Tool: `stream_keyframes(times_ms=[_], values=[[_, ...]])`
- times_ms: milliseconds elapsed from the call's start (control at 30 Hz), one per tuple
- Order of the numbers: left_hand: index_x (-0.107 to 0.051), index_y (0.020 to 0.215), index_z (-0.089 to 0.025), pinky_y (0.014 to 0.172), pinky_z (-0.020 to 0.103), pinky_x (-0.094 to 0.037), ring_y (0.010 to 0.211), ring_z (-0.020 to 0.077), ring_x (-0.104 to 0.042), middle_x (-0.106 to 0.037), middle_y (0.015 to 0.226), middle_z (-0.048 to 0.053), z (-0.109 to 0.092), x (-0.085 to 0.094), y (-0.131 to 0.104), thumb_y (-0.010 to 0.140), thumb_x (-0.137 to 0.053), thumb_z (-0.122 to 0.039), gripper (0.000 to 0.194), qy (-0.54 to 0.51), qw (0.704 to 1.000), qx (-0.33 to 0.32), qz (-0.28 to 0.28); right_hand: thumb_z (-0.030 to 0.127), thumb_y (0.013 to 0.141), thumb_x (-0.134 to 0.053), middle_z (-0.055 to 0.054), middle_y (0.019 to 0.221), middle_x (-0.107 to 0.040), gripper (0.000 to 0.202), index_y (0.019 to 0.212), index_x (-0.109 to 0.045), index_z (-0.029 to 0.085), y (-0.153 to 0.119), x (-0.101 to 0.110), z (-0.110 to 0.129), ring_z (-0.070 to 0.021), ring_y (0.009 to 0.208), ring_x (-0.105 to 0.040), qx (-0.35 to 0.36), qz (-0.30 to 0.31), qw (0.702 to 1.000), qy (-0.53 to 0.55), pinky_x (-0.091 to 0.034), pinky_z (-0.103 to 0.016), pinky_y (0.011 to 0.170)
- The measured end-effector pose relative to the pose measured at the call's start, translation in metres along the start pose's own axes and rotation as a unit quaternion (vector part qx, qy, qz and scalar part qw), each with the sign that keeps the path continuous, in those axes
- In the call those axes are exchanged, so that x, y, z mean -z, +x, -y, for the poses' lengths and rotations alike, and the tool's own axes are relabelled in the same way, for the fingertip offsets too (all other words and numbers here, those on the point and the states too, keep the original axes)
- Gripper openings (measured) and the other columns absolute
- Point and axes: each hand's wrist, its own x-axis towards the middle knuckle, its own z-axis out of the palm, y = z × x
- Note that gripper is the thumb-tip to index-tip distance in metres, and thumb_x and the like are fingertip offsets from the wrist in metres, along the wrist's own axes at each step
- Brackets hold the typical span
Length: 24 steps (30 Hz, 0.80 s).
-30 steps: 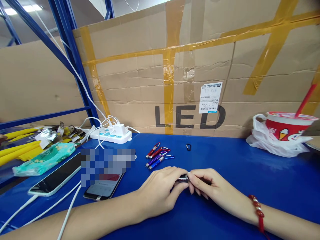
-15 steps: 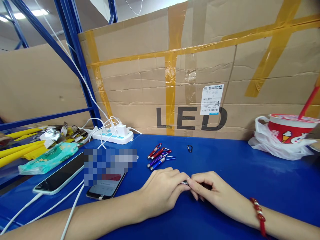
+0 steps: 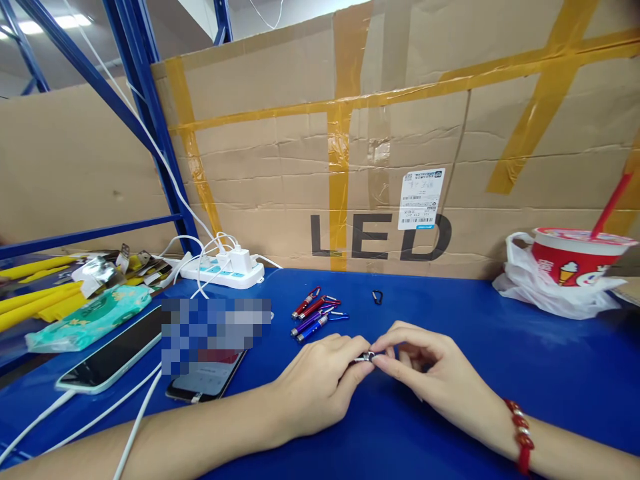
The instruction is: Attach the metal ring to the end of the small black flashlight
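Note:
Between both hands, low in the middle of the head view, is a small silvery and dark metal piece (image 3: 369,357). My left hand (image 3: 327,373) pinches its left end, with most of the piece hidden in the fingers. The thumb and forefinger of my right hand (image 3: 430,360) close on its right end. Just beyond my left hand lie red penlights (image 3: 319,307), a purple one (image 3: 313,322) and a blue one (image 3: 313,329), each with a clip. A small black carabiner (image 3: 377,297) lies farther back on the blue table (image 3: 500,347).
At the left are two phones (image 3: 113,350) (image 3: 207,380), white cables, a green packet (image 3: 93,320) and yellow items (image 3: 40,300). A power strip (image 3: 225,270) stands behind them. A red cup (image 3: 575,260) in a white bag is at the right, before the cardboard (image 3: 280,167).
My right hand's fingers have spread and shifted at the small piece, and more of it shows between the hands. The whole view has moved slightly.

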Motion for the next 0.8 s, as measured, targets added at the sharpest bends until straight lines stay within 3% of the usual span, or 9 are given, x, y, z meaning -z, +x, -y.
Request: stream_keyframes(times_ms=[333, 800], values=[[-0.051, 0.096, -0.019, 0.071, 0.024, -0.04, 0.078, 0.0156, -0.053, -0.058, 0.085, 0.002, 0.001, 0.0016, 0.0003, 0.093, -0.034, -0.021, 0.018, -0.02, 1.0, 0.0, -0.006, 0.032, 0.07, -0.068, 0.0, 0.075, -0.055, 0.017, 0.08, -0.07, 0.018, 0.0023, 0.0014, -0.006, -0.0018, 0.041, -0.039, 0.011, 0.004, 0.998, 0.057, -0.033, -0.018, 0.04], [-0.049, 0.079, -0.018, 0.059, 0.024, -0.036, 0.064, 0.0144, -0.048, -0.054, 0.068, 0.0, -0.0024, 0.0013, -0.0004, 0.088, -0.039, -0.02, 0.014, 0.029, 0.999, -0.009, -0.022, 0.042, 0.069, -0.066, -0.002, 0.077, -0.056, 0.026, 0.079, -0.072, 0.019, 0.0025, 0.0009, -0.004, -0.0025, 0.038, -0.045, -0.028, 0.044, 0.997, 0.061, -0.039, -0.018, 0.037]])
